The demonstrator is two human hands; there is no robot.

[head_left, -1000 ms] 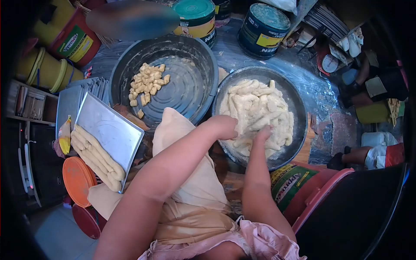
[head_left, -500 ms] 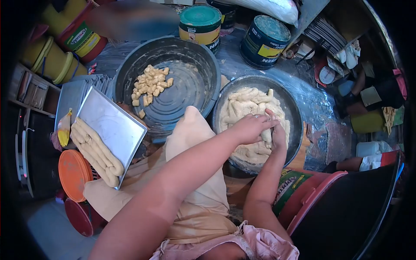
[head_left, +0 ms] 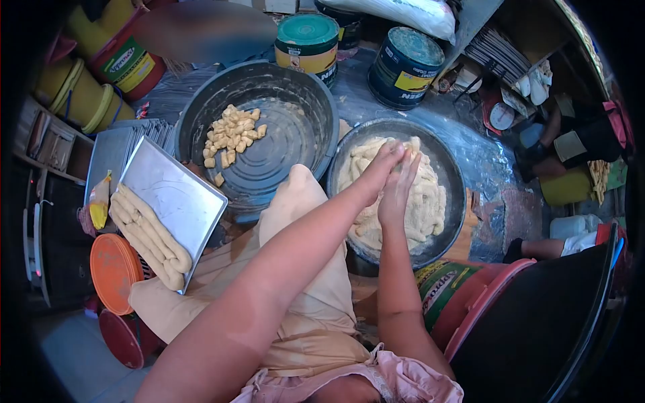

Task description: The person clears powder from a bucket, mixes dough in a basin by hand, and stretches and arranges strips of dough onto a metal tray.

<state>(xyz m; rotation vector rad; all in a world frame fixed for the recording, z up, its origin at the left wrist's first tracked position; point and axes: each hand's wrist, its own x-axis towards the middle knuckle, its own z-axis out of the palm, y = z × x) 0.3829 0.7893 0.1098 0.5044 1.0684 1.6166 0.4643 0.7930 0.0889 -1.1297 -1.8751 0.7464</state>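
My left hand (head_left: pixel 384 169) and my right hand (head_left: pixel 399 185) are laid palm to palm over a dark round basin (head_left: pixel 455 176). Their fingers stretch out towards the far rim, and pale residue coats the right hand. Whether any dough lies between the palms is hidden. Below them, a lumpy mass of pale dough (head_left: pixel 426 208) fills the middle of the basin. To the left, a larger grey tub (head_left: pixel 289 151) holds several small cut dough pieces (head_left: pixel 232 134). Long dough rolls (head_left: pixel 151 235) lie along the edge of a tilted metal tray (head_left: pixel 178 195).
Paint-style buckets (head_left: pixel 406 67) stand beyond the basin, one with a green lid (head_left: pixel 307 30). A red labelled bucket (head_left: pixel 463 292) is close by my right arm. Orange lids (head_left: pixel 114 272) stand at left. Another person's leg (head_left: pixel 544 250) shows at right.
Both hands have moved away from me and slightly left, from around a dough piece to flat against each other. The dough piece no longer shows between them.
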